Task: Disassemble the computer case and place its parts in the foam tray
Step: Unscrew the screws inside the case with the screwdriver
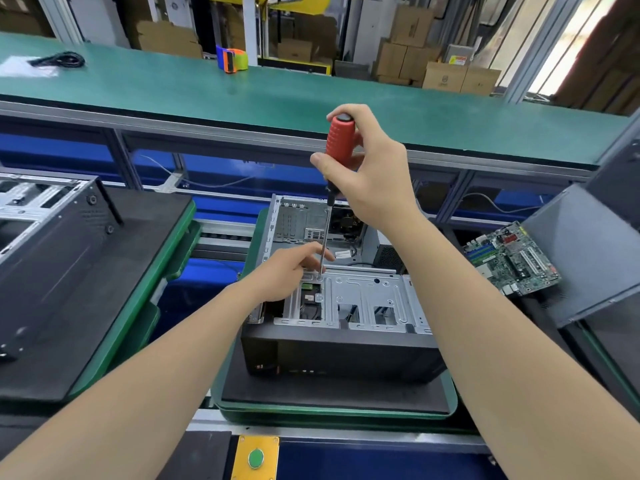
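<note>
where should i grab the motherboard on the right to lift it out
Probably by its bare left and near edges, coming from the left: the motherboard lies flat with chips and slots facing up, and the grey side panel crowds its right edge. Pinch the rim, not the components.

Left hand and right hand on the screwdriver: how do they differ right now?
The right hand is raised, curled fully round the red handle of the screwdriver; the left hand sits low over the computer case, fingertips at the metal shaft near its tip. The right hand clearly grips; whether the left hand pinches or only touches is unclear. Both work the same upright screwdriver.
</note>
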